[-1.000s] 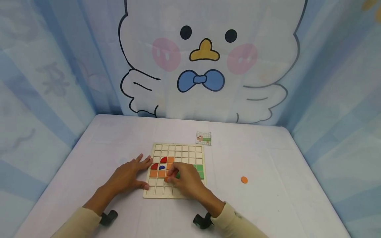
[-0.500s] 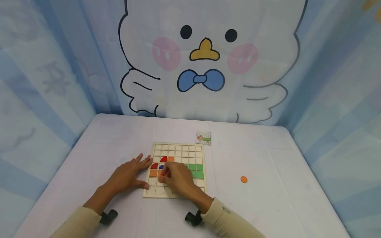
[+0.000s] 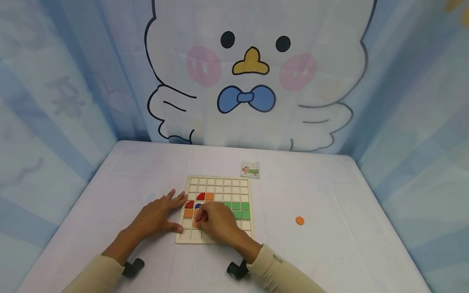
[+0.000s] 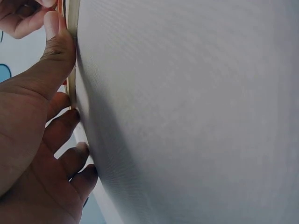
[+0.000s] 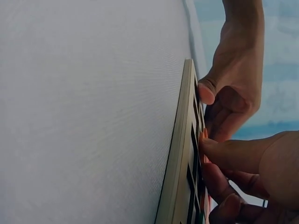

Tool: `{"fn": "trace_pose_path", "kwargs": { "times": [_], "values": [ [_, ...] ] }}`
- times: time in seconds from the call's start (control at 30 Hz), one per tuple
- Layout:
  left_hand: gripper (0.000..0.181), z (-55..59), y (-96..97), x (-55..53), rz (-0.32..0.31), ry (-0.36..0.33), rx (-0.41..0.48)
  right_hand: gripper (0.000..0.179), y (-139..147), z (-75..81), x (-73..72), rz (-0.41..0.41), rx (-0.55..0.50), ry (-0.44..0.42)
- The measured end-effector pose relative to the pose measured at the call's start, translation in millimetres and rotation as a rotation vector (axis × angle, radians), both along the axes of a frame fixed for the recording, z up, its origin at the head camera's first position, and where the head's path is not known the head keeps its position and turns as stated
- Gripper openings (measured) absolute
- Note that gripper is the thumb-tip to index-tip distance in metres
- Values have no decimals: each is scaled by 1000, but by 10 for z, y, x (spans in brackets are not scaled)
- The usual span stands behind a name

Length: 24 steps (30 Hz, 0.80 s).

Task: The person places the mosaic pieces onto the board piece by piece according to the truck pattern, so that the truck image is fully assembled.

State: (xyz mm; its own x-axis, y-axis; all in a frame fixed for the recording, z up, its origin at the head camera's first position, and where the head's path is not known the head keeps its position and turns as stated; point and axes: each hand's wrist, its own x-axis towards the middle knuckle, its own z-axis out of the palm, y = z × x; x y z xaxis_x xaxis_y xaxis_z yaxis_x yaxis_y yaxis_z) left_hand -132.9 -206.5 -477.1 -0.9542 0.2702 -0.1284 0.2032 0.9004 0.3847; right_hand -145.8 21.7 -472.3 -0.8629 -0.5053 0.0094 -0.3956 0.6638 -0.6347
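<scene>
A square wooden grid board (image 3: 220, 239) lies on the table with coloured pieces in some cells. My left hand (image 3: 155, 215) rests along its left edge, fingers spread, thumb near the front left. Over the board's left part, my right hand (image 3: 218, 219) pinches an orange piece (image 3: 195, 224) between thumb and fingers, at a cell below the orange row. In the right wrist view, the thumb (image 5: 233, 151) presses against the orange piece at the board's face. Red pieces (image 3: 201, 196), a blue piece (image 3: 198, 206) and green squares (image 3: 237, 206) sit in cells. My right hand hides the board's middle.
A loose orange disc (image 3: 300, 220) lies on the table right of the board. Behind the board's back right corner is a small picture card (image 3: 250, 169). A curtain with a cartoon figure (image 3: 253, 89) hangs behind the table.
My right hand has moved left across the board with the orange piece, then lowered it slightly to the cell below the orange row. My left hand has stayed in place.
</scene>
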Motion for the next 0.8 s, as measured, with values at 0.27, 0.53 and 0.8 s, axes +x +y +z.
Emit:
{"fn": "trace_pose_path", "kwargs": {
  "times": [0.27,0.53,0.8],
  "values": [
    [109,-8,-4,-2,-7,16,-5,15,54,23,22,19,-23,-24],
    [108,-24,10,1,0,13,-11,12,185,81,70,5,-66,-7],
    [108,-11,29,14,21,-3,-15,12,444,160,83,-80,-90,-43]
  ]
}}
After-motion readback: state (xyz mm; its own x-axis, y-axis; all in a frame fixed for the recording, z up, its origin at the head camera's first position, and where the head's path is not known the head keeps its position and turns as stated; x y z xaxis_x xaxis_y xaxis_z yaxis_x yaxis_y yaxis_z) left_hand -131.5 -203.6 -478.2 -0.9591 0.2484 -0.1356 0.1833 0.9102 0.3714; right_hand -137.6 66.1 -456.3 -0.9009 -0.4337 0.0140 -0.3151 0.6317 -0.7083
